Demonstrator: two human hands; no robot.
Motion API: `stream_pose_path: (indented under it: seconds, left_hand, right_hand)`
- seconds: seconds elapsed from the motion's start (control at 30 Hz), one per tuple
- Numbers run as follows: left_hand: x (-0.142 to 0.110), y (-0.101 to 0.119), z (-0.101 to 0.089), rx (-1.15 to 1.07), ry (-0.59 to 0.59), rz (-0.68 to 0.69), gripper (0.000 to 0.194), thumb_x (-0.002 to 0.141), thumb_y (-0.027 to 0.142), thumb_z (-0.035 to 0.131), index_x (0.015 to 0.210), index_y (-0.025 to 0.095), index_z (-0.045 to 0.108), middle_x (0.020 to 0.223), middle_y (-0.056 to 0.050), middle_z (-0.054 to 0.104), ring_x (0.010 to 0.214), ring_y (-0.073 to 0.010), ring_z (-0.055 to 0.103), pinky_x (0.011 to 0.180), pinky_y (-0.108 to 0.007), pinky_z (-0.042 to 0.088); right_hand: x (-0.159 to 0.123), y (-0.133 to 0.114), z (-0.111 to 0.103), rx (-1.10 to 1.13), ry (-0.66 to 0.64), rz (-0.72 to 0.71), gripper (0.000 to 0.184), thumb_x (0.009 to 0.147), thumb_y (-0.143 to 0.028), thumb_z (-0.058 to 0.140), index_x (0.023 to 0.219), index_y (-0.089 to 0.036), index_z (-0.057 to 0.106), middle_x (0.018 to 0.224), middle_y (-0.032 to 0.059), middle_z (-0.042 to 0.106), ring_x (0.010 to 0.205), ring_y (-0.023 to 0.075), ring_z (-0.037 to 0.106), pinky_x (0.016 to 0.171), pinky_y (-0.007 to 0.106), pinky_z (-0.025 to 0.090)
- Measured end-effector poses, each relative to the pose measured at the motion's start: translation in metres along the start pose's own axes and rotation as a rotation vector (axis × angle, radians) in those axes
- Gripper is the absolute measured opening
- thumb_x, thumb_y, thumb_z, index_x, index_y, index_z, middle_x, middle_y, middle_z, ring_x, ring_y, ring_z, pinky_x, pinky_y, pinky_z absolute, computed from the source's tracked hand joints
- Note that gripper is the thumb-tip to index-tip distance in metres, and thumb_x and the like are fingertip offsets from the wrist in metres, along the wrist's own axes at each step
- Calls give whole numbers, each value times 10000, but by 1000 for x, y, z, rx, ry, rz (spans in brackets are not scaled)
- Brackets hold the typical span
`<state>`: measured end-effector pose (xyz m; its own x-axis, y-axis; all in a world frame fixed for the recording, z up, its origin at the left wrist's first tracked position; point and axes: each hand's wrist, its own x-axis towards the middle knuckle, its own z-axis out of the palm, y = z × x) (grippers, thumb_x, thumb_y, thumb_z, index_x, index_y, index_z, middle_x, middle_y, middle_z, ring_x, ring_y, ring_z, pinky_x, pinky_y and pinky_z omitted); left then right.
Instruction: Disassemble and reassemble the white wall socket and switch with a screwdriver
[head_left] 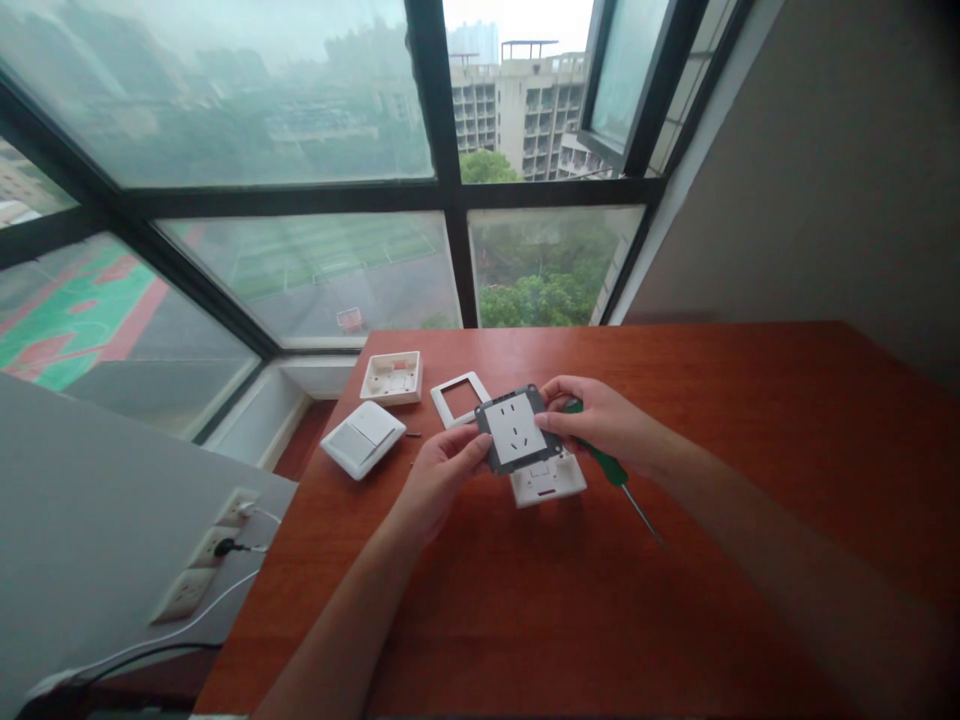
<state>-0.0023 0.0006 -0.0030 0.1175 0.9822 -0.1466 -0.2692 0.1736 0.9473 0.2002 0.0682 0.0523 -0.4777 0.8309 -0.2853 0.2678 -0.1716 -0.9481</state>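
Note:
Between my two hands is a wall socket module [516,430] with a white face and a dark grey frame, tilted towards me. My left hand [447,468] pinches its left edge, thumb on the front. My right hand [596,418] grips the right edge with thumb and fingers, and also keeps a green-handled screwdriver [609,466] in the palm, its shaft pointing down to the right. Beneath the socket lies a white back box [551,484], partly covered by it. Just behind the socket rests a white cover frame [442,402].
A white switch [363,440] and another white mounting box [392,379] lie on the left of the red-brown table [712,600]. A small screw [413,435] is beside the switch. Windows border the far side. Wall outlets [214,548] with plugged-in cables are at lower left.

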Motion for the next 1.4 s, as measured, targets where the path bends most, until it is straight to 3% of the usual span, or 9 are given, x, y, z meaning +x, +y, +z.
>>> stream_pose_path:
  seconds: [0.17, 0.4, 0.57, 0.67, 0.87, 1.07, 1.17, 1.4]
  left_hand:
    - [0, -3, -2, 9, -2, 1, 305, 840, 344, 683, 1044, 118, 702, 1037, -127, 726, 881, -216, 691, 816, -350, 550]
    - [3, -9, -4, -11, 90, 30, 306, 807, 272, 720, 1044, 164, 558, 924, -67, 734, 767, -144, 688, 666, -229, 524]
    - [0, -7, 2, 181, 156, 191, 334, 785, 261, 722, 957, 204, 442, 824, -16, 725, 699, -143, 682, 604, -218, 515]
    - [-3, -8, 4, 367, 152, 282, 230, 826, 263, 674, 981, 204, 515, 876, -25, 729, 765, -162, 697, 688, -264, 546]
    - [-3, -12, -1, 594, 201, 382, 90, 848, 266, 644, 909, 199, 643, 841, -30, 714, 754, -174, 692, 593, -233, 532]
    - [0, -8, -1, 755, 212, 590, 66, 845, 221, 650, 869, 210, 710, 1242, -95, 599, 976, -211, 643, 795, -353, 565]
    - [-1, -8, -1, 831, 227, 666, 80, 850, 204, 653, 886, 234, 717, 1199, -80, 603, 1036, -219, 610, 885, -402, 526]
    - [-3, -11, -3, 1073, 259, 794, 82, 859, 244, 659, 912, 260, 720, 919, -44, 616, 845, -185, 571, 751, -343, 506]
  right_hand:
    - [1, 5, 0, -70, 20, -36, 153, 767, -234, 669, 847, -210, 541, 613, -38, 548, 408, 71, 458, 354, 209, 346]
    - [2, 5, 2, -140, 54, -52, 128, 760, -183, 647, 834, -194, 543, 644, -33, 560, 413, 66, 477, 364, 199, 354]
    - [2, 7, 2, -130, 54, -53, 139, 759, -200, 653, 841, -189, 541, 645, -37, 553, 416, 64, 475, 358, 192, 347]
    - [2, 9, 2, -135, 50, -55, 131, 766, -201, 644, 849, -183, 544, 656, -36, 554, 413, 55, 464, 351, 182, 339]
    - [1, 11, 0, -150, 68, -59, 132, 758, -200, 660, 847, -188, 564, 682, -24, 575, 428, 58, 468, 362, 187, 355]
    - [2, 16, -2, -245, 140, -100, 117, 721, -160, 685, 800, -188, 604, 744, 20, 631, 601, 125, 568, 489, 231, 451]
    - [2, 20, -3, -289, 143, -109, 117, 721, -172, 688, 813, -183, 617, 765, 30, 646, 658, 142, 580, 540, 244, 454]
    - [1, 25, -7, -333, 138, -135, 132, 720, -194, 699, 836, -184, 637, 762, 30, 659, 689, 156, 579, 616, 269, 453]
